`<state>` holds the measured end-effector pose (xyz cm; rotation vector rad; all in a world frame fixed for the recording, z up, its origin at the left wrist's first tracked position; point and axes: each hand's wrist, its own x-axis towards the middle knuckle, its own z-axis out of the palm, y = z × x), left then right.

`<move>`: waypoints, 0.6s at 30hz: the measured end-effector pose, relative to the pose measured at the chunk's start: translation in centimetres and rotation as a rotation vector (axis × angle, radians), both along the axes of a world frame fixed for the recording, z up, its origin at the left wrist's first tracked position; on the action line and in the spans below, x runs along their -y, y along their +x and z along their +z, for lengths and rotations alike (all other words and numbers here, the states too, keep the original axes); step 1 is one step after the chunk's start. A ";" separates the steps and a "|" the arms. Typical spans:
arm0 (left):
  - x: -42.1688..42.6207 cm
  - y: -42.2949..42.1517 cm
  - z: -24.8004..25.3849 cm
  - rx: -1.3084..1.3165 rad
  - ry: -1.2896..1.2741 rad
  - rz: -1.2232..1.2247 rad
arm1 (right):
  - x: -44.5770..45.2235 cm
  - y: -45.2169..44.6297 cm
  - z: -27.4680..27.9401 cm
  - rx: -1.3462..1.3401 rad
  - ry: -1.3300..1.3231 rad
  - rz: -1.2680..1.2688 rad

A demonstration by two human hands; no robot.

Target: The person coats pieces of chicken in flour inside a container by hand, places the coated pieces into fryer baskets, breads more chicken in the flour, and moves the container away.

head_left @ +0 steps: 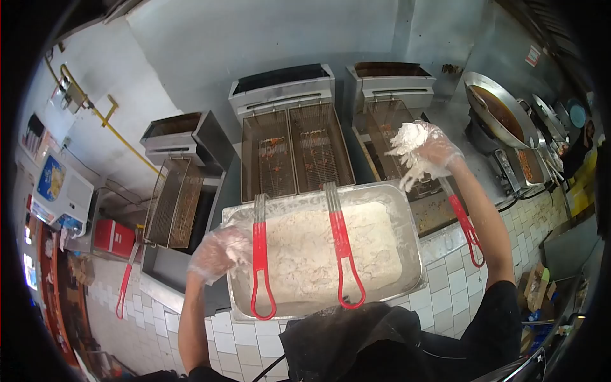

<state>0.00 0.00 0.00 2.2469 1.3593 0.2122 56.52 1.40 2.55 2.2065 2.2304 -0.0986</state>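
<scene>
My right hand [439,153], in a clear plastic glove, is raised over the right-hand fryer basket [385,121]. It is closed on a flour-coated piece of food [409,138], and white flour cakes the fingers; the food's kind is hidden by the coating. My left hand [224,253], also gloved and floury, curls at the left rim of a metal pan [415,254]. Pale flour [318,242] with lumps fills the pan. Across it lie the red handles [259,245] [340,235] of two wire fryer baskets [267,159] [318,149].
Another wire basket [178,204] hangs in the left fryer. To the right stands a large wok [499,118] with brown liquid, beside a tray of food [530,164]. A red box [114,237] is at the left. A person in yellow [582,178] shows at the far right.
</scene>
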 end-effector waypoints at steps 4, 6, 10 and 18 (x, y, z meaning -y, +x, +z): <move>0.1 1.2 5.1 0.454 -0.121 0.084 | -2.3 2.1 -0.6 0.008 -0.272 -0.228; 0.0 3.2 8.8 0.541 -0.027 0.059 | -5.8 5.2 -4.1 0.084 -0.309 -0.242; -1.3 6.1 12.3 0.514 -0.025 0.133 | -10.2 8.2 -9.4 -0.159 0.000 -0.293; -8.8 17.9 12.8 0.962 -0.689 -0.174 | -17.6 9.9 -8.1 -0.493 0.508 -0.242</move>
